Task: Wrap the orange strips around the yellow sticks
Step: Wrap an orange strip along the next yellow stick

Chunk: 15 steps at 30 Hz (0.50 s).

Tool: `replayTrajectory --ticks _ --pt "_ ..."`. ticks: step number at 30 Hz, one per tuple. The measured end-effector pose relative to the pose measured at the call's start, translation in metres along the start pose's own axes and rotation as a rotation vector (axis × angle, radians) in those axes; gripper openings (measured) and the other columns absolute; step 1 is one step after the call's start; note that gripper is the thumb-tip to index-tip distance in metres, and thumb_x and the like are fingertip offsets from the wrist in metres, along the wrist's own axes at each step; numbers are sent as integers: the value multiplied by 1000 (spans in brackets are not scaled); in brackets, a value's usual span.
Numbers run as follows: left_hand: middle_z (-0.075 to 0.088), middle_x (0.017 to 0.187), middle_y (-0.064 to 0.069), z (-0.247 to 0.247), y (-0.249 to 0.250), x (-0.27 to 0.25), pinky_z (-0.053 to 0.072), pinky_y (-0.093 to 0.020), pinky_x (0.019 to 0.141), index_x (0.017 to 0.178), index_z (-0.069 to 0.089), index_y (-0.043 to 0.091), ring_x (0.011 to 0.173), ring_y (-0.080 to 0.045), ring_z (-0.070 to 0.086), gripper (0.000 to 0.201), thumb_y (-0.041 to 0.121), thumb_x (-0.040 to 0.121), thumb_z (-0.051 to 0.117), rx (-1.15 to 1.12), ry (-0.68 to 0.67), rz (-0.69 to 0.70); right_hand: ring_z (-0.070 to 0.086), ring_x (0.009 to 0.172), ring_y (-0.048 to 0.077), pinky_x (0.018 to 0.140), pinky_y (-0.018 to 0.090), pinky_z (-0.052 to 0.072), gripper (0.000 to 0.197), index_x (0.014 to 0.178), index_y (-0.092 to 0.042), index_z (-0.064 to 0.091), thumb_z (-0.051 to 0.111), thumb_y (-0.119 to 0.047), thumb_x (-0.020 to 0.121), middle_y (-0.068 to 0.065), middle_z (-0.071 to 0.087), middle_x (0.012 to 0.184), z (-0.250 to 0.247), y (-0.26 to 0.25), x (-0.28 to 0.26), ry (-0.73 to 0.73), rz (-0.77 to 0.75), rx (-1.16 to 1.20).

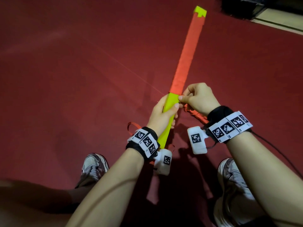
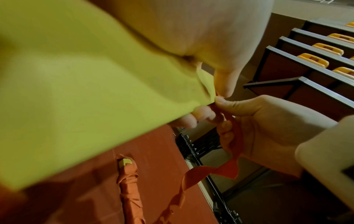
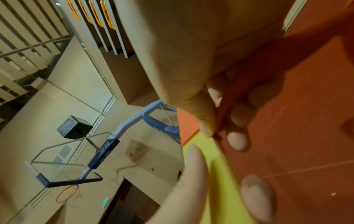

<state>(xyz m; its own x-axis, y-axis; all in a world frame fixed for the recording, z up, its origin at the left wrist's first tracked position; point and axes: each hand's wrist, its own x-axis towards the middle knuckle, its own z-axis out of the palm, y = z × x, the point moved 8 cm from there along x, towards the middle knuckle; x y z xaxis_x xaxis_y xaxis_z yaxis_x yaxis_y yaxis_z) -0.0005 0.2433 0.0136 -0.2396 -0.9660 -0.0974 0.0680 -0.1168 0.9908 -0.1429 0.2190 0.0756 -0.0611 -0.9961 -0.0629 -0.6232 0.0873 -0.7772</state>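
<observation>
Above the red floor (image 1: 65,79), the left hand (image 1: 161,112) grips the yellow stick (image 1: 170,104), orange-wrapped along its far part. Right hand (image 1: 198,99) pinches the orange strip (image 2: 208,171) beside it. Another wrapped stick (image 2: 130,191) lies below; sneakers (image 1: 93,167) flank; bleachers (image 2: 316,60) stand beyond.

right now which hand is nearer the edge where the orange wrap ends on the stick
Right. The right hand pinches the orange strip at that edge; the left hand grips the yellow stick just below.
</observation>
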Motion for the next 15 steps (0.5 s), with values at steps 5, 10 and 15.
replayTrajectory --ticks 5,10,15 --pt "55 69 -3 -4 1 0 44 -29 47 118 54 29 50 -21 48 21 15 103 56 24 18 48 70 67 22 58 30 54 15 78 -11 69 78 -21 85 -1 74 65 -8 8 1 -20 35 -167" --pt "55 71 -4 -17 13 4 43 -28 47 118 51 22 50 -21 48 17 15 103 56 58 27 49 70 72 25 61 28 47 26 72 -10 66 82 -28 80 4 70 64 -15 27 0 -58 160 -451" --pt "53 71 -5 -20 19 3 42 -28 49 114 50 16 50 -21 46 12 14 103 56 9 3 43 62 86 29 74 34 49 23 89 -17 62 78 -30 80 10 70 98 -22 28 -5 -112 196 -670"
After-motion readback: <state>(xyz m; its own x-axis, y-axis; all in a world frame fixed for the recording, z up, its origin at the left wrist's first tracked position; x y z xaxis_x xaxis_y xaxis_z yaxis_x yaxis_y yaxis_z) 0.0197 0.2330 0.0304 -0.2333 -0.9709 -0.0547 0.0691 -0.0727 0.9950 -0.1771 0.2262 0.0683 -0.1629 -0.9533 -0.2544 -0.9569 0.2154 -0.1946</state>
